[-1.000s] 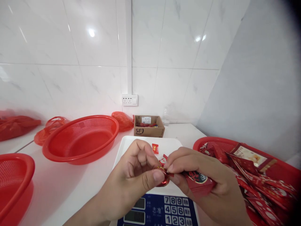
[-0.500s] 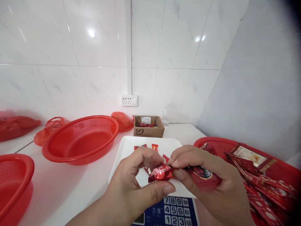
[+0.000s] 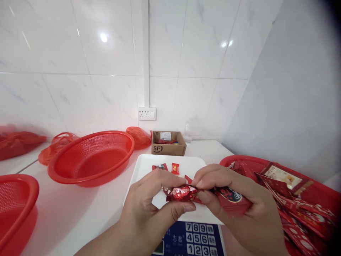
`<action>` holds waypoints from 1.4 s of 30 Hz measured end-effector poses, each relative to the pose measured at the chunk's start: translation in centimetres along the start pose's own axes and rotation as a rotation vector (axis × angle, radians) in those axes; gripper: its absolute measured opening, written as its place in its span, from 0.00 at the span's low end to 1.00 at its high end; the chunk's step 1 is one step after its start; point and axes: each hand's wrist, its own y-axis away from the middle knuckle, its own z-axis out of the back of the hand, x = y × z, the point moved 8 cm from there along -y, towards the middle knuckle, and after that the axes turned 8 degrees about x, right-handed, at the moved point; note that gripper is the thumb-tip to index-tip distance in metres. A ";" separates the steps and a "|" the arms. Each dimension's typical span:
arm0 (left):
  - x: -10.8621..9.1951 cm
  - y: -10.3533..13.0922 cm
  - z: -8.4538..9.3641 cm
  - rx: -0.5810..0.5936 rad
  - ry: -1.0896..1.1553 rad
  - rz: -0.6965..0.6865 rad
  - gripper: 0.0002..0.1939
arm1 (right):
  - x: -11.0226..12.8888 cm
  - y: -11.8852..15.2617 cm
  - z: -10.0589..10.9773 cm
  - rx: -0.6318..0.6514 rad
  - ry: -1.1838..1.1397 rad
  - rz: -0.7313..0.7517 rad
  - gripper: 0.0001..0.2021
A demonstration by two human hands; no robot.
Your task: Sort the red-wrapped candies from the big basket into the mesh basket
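Observation:
Between the fingers and thumb of my left hand (image 3: 157, 199) is a shiny red foil-wrapped candy (image 3: 183, 192). My right hand (image 3: 237, 195) is closed on a red packet (image 3: 231, 201) with a dark oval label, its fingertips pinched near the packet's end right beside the candy. Both hands are just above the white pan (image 3: 141, 163) of a digital scale, whose blue keypad (image 3: 197, 234) shows below them. On the pan lie a small red candy (image 3: 175, 168) and a dark red wrapped piece (image 3: 160, 166); other pieces are partly hidden behind my fingers.
To the right stands a red basket (image 3: 239, 159) filled with red packets (image 3: 298, 206). A red plastic colander (image 3: 90, 137) and another red basin (image 3: 34, 188) stand left. Behind the scale are a cardboard box (image 3: 168, 150) and a red plastic bag (image 3: 137, 138).
My left fingers and thumb have drawn slightly closer together around the foil candy, which has turned a little. My right hand has hardly moved. More of the small red candy on the pan shows.

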 end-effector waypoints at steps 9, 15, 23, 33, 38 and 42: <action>2.1 0.4 -1.7 0.197 0.500 0.240 0.14 | 0.1 -0.2 0.0 -0.001 -0.032 0.037 0.12; 2.4 0.0 -2.9 0.231 0.824 0.269 0.05 | 0.3 -0.4 -0.7 0.085 -0.043 0.094 0.12; 2.4 0.2 -2.8 0.155 0.858 0.239 0.07 | 0.4 -0.4 -0.7 0.076 0.002 0.097 0.11; 2.2 0.4 -1.1 0.090 0.284 0.248 0.12 | -0.1 -0.3 0.2 -0.007 0.022 0.006 0.12; 1.1 0.1 -0.3 0.021 0.159 0.138 0.08 | -0.6 0.3 0.1 0.013 0.037 -0.023 0.12; 1.0 0.1 -0.1 -0.004 0.175 0.123 0.07 | -0.8 0.6 0.0 0.003 0.039 -0.030 0.12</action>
